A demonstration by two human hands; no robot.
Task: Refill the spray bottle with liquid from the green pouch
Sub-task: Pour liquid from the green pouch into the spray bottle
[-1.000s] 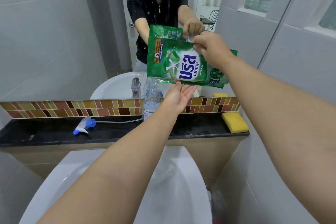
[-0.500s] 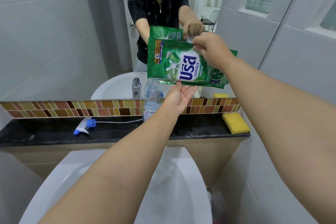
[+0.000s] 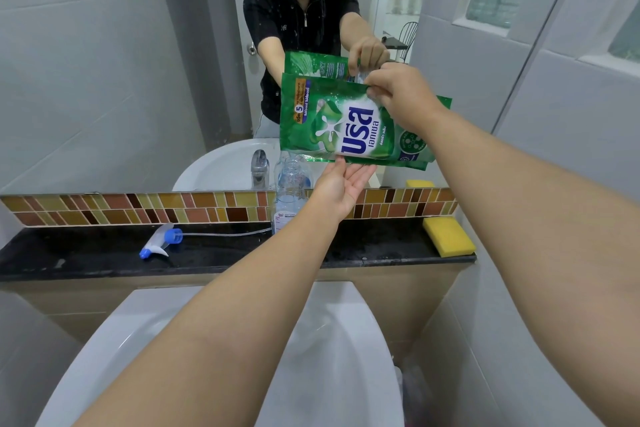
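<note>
The green pouch (image 3: pixel 339 121) hangs sideways in front of the mirror. My right hand (image 3: pixel 398 94) pinches its top edge. My left hand (image 3: pixel 341 187) lies palm up under the pouch's lower edge, fingertips touching it. The clear spray bottle (image 3: pixel 289 191) stands uncapped on the black ledge (image 3: pixel 86 253), directly below the pouch's lower left corner. Its white and blue spray head (image 3: pixel 161 241), with a long tube, lies on the ledge to the left.
A yellow sponge (image 3: pixel 448 236) rests at the ledge's right end. A white basin (image 3: pixel 329 357) sits below my arms. The mirror (image 3: pixel 104 62) behind the ledge reflects the person, the tap and the pouch. Grey tiled walls stand on both sides.
Almost nothing differs. Both hands keep the same hold on the pouch; the view shifts very slightly.
</note>
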